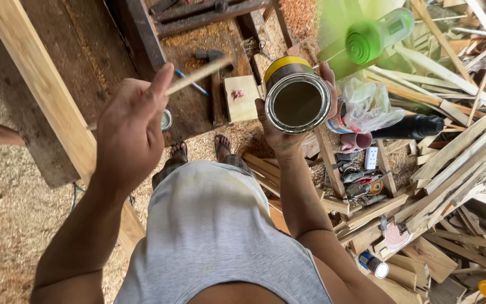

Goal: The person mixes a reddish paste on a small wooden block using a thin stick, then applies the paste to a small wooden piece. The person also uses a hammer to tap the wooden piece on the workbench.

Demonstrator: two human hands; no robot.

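Sawdust and shavings cover the workshop floor [12, 225] under a person who stands looking straight down past a grey sleeveless shirt [215, 236] to sandalled feet [201, 151]. The right hand [288, 132] is clasped round the side of an open round tin can [296, 95], held upright and close to the body so the mouth faces up; its metal rim is bright, a yellow band circles the wall, and a dull olive-brown liquid fills the inside, lying flat. The left hand [130, 126] is raised at the same height, well apart from the can, fingers closed on a thin flat wooden stick [195, 76] pinched under the thumb, its pale length slanting up and to the right, the far tip clear of the rim. A long pale plank [46, 90] runs diagonally along the left side. Ahead lie a small square wood block [241, 97] with a reddish smear, a hammer [212, 56] and a blue pen-like tool [193, 84]. To the right, rough offcuts [457, 157] are heaped beside a crumpled clear plastic bag [367, 107], a green-capped bottle [375, 34] and a black tube [412, 126].
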